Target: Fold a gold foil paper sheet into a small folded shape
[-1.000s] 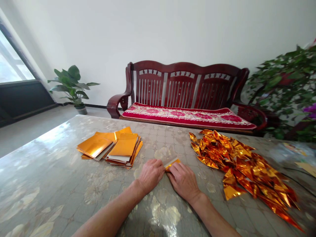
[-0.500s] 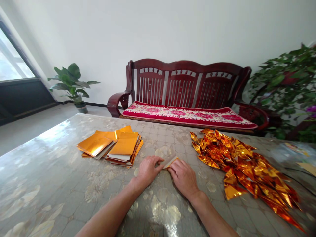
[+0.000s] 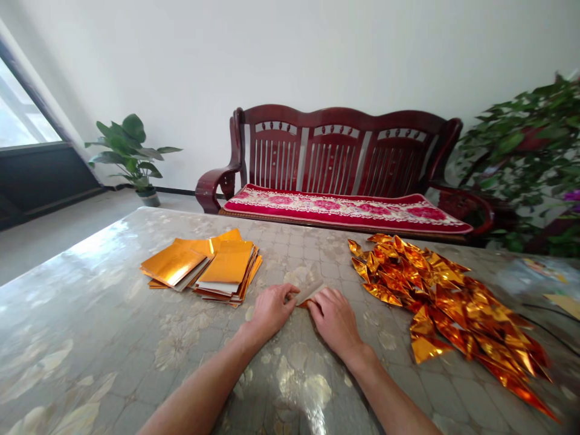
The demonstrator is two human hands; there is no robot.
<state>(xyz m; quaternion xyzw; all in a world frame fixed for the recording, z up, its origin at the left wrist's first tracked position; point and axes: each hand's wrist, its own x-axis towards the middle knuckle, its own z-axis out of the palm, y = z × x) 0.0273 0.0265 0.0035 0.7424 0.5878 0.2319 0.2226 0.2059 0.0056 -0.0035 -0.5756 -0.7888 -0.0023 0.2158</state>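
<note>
Both of my hands rest on the patterned table (image 3: 90,338), meeting over one small folded piece of gold foil paper (image 3: 309,294). My left hand (image 3: 270,310) pinches its left end with curled fingers. My right hand (image 3: 334,319) presses down on its right part, fingers together. Most of the piece is hidden under my fingers. A stack of flat gold foil sheets (image 3: 203,267) lies to the left of my hands. A heap of folded gold foil shapes (image 3: 448,308) spreads out on the right.
A dark red wooden bench (image 3: 335,175) with a red flowered cushion stands behind the table. A potted plant (image 3: 129,154) is on the floor at the left, and a leafy plant (image 3: 530,163) at the right. A window (image 3: 22,121) is far left.
My hands have slid slightly away from me with the foil piece, and less of its gold side shows now. The stack and the heap have not moved.
</note>
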